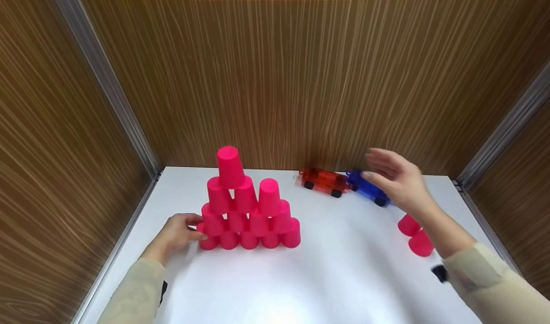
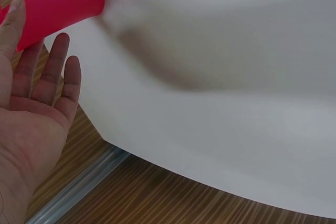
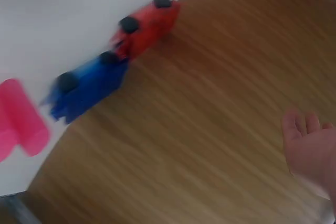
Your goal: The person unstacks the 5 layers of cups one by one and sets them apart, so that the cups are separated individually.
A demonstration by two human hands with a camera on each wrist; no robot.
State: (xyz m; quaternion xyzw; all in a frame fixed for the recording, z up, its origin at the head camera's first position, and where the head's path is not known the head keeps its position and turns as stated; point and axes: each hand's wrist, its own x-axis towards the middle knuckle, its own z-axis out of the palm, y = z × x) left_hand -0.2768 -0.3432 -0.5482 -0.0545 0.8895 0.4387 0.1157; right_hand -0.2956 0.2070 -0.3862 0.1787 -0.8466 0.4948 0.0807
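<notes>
The left hand [image 1: 176, 235] is resting open-fingered against the bottom-left corner of the pink cup pyramid [image 1: 245, 211], apparently bracing it, while the right hand [image 1: 394, 180] is hovering empty, fingers spread, well right of the pyramid.

— Where is there room to pass?
— The white table [image 1: 347, 279] lies bare between the cup pyramid [image 1: 245, 211] and two loose cups [image 1: 414, 234].
— And behind?
— Toy cars [image 1: 342, 182] sit, apparently, just beside the back wall [image 1: 302, 81].
</notes>
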